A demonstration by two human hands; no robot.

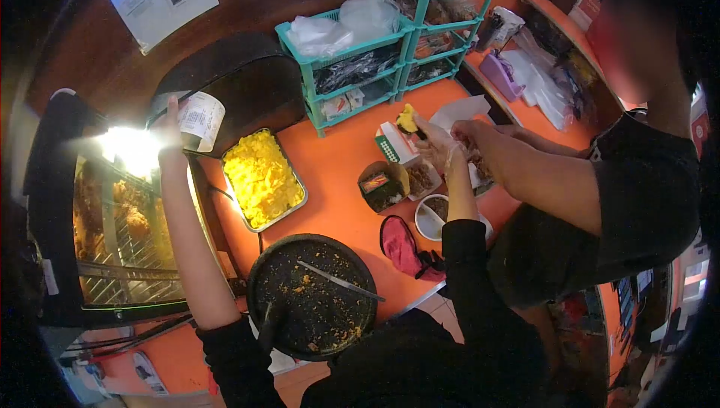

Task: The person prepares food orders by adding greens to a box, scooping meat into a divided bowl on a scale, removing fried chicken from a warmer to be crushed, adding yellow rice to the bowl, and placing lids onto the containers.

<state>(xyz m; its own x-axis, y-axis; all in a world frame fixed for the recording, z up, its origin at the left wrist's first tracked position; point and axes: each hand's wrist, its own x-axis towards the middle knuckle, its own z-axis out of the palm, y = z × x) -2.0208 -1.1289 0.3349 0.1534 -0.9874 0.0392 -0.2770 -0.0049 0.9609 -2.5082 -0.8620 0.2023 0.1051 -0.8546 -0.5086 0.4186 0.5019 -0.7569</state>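
Observation:
On the left, beside a bright lamp, my left hand (171, 127) is raised with its fingers around the edge of a curved white printed paper slip (201, 117); glare hides part of the grip. My right hand (436, 147), in a clear plastic glove, closes on a small dark utensil carrying yellow food (407, 119). Beneath and beside it are a white and green box (394, 144), an open dark food box (382, 187) and a box of brown food (422, 180). A metal tray (304, 199) holds a heap of scrambled egg (261, 177).
A co-worker (600, 183) reaches in from the right, hands by the boxes. Below lies a round dark griddle (289, 288) with tongs (341, 280) and crumbs. A lit warming cabinet (127, 235) stands left; teal racks (356, 55) stand behind. A white bowl (430, 224) and pink cloth item (399, 243) sit nearby.

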